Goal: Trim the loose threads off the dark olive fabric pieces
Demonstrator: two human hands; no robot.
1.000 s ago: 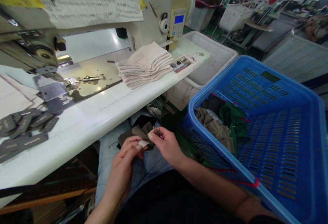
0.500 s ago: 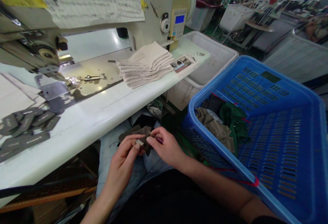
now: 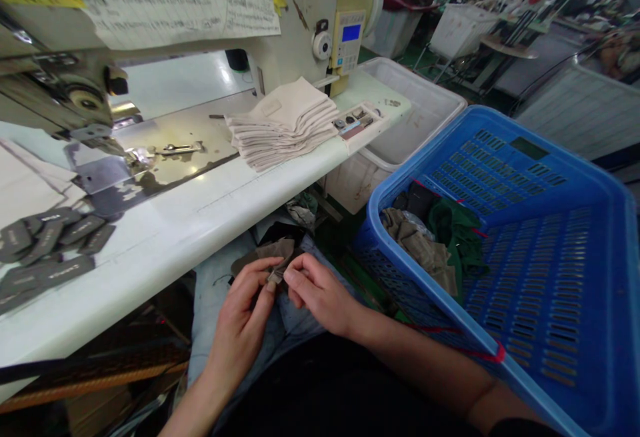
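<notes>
Above my lap, my left hand point(image 3: 249, 300) pinches a small piece of dark brown fabric point(image 3: 278, 270), with a pale bit showing by the thumb. Close on its right, my right hand point(image 3: 317, 288) has its fingers curled together at the fabric's edge; what they hold is too small to make out. More brown cloth point(image 3: 257, 256) lies on my lap behind the fingers. Up on the sewing table point(image 3: 215, 205) are a stack of folded beige cloth pieces point(image 3: 283, 124) and a pile of dark grey tabs point(image 3: 53, 247).
A sewing machine point(image 3: 195, 57) with a handwritten sheet point(image 3: 175, 0) stands over the table. On the right is a large blue basket point(image 3: 425, 277) holding green and brown cloth point(image 3: 457, 237). Behind it sits a white bin point(image 3: 395, 157).
My right hand has turned, its fingers curling more, and the dark purplish thing seen in it before is now hidden. The brown fabric between my hands has shifted.
</notes>
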